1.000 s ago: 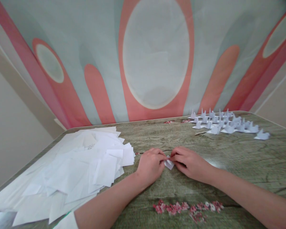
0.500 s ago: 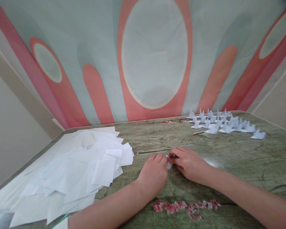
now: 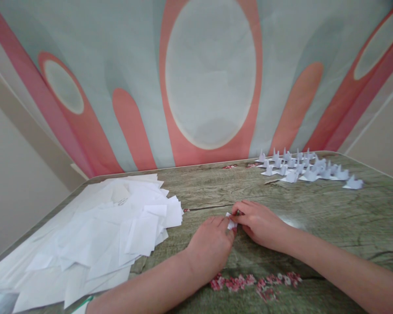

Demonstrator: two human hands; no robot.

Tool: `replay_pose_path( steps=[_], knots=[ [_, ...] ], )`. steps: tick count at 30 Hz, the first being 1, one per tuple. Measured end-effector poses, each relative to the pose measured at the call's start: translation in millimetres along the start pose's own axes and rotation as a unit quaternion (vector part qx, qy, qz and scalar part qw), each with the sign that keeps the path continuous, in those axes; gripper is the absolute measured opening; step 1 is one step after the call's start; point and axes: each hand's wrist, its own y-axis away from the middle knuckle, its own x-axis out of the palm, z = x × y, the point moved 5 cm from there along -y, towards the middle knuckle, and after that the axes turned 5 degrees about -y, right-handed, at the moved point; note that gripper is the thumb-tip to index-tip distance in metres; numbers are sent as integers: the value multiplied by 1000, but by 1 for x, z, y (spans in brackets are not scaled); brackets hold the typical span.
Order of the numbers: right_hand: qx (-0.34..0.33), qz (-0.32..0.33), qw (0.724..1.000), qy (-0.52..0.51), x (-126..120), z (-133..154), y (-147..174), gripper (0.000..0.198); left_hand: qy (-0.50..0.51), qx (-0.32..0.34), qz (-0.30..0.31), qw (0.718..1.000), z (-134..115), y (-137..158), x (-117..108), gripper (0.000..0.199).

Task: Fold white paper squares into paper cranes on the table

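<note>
A small folded piece of white paper (image 3: 231, 221) is held between my two hands over the middle of the table. My right hand (image 3: 253, 220) pinches its right side between thumb and fingertips. On its left, my left hand (image 3: 212, 242) has its fingers closed on the paper's edge, the back of the hand partly hiding the grip. Several folded white paper birds (image 3: 309, 173) stand in rows at the far right. To the left lies a broad, loose pile of white paper sheets (image 3: 108, 237), many of them small squares.
The wood-grain table (image 3: 203, 187) carries printed pink flowers (image 3: 237, 282) near its front. Behind its back edge rises a wall covering (image 3: 211, 78) with coral and grey-green shapes. The paper pile reaches close to my left forearm.
My left hand has turned and shifted slightly toward me, its thumb now lower on the paper's near side. More of the folded paper shows. My right hand stays nearly in place.
</note>
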Motion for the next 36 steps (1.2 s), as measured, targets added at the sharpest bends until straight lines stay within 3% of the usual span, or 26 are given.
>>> replay_pose_path(
  steps=[5, 10, 20, 25, 28, 31, 33, 36],
  knots=[
    [20, -77, 989, -126, 2, -12, -1, 37, 16, 2, 9, 1000, 2, 2, -1, 28],
    [83, -119, 960, -240, 7, -26, -2, 25, 33, 9, 17, 999, 5, 1, -5, 26],
    [128, -108, 967, -191, 10, -19, -1, 9, 59, 14, 9, 998, 2, 3, -10, 33],
    [157, -103, 966, -178, 14, -22, 1, 12, 96, -67, 36, 992, 13, -1, -3, 30],
    [194, -105, 961, -169, 13, -22, 1, 14, 191, -120, -49, 973, 31, -5, 6, 28],
    [217, -104, 956, -165, 12, -21, 0, 13, 310, -162, -116, 929, 48, -8, 20, 23],
    [219, -105, 955, -170, 11, -20, -1, 12, 360, -178, -137, 906, 55, -9, 27, 21],
    [216, -113, 952, -187, 11, -19, -1, 9, 371, -182, -155, 898, 58, -10, 28, 20]
  ],
)
